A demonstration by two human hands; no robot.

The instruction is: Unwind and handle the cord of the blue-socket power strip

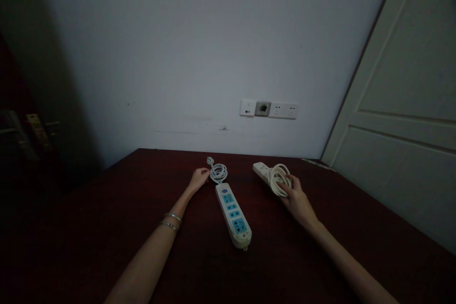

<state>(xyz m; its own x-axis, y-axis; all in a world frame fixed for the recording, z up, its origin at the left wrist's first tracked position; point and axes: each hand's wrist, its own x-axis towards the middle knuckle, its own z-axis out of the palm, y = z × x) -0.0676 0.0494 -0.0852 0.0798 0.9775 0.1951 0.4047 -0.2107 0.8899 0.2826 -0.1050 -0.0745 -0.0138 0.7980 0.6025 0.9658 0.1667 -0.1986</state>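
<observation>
Pale wall (pixel 178 57) is met by a dark desk (pixel 285 266) bearing a blue-socketed power strip (pixel 232 213) and a plain strip (pixel 261 169). By the right hand (pixel 297 203), cream cord (pixel 274 180) is clasped; the left hand's (pixel 198 179) grip beside grey cord (pixel 221 173) cannot be told.

Clock off view centre. 6 o'clock: long white plastic power strip (pixel 229 215), light-blue rectangular socket panels (pixel 234 214). Just past 6: round grey-white coiled cord (pixel 223 171). 4: round cream coiled cable (pixel 273 184). 7: thin silver bangles (pixel 173 216). Tabletop (pixel 278 256): dark red-brown.
</observation>
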